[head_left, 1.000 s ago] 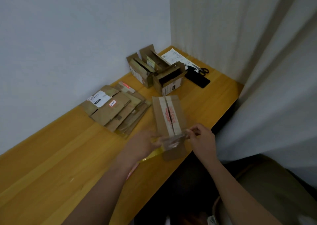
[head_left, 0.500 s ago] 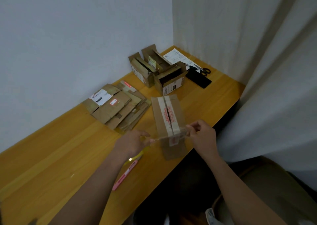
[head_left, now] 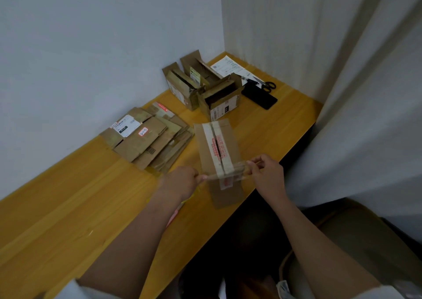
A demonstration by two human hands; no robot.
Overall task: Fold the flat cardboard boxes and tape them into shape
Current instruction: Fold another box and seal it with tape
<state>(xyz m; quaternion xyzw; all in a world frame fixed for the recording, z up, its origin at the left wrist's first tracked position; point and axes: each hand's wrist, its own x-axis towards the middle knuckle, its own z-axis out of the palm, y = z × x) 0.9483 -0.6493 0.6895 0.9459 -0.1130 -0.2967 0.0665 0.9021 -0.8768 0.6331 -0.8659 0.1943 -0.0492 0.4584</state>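
At the near edge of the orange wooden table (head_left: 68, 207), the left hand (head_left: 180, 183) and right hand (head_left: 267, 175) each pinch one end of a clear strip of tape (head_left: 228, 173), stretched taut just above the near end of the folded brown cardboard box (head_left: 219, 159) with its old white-and-red taped seam. To do this well, I would keep the strip tight and level, centre it across the seam, lower it flat, then rub outward so no wrinkles form. Further left lies the stack of flat brown cardboard boxes (head_left: 146, 139); in the far corner stand three assembled open boxes (head_left: 203, 86).
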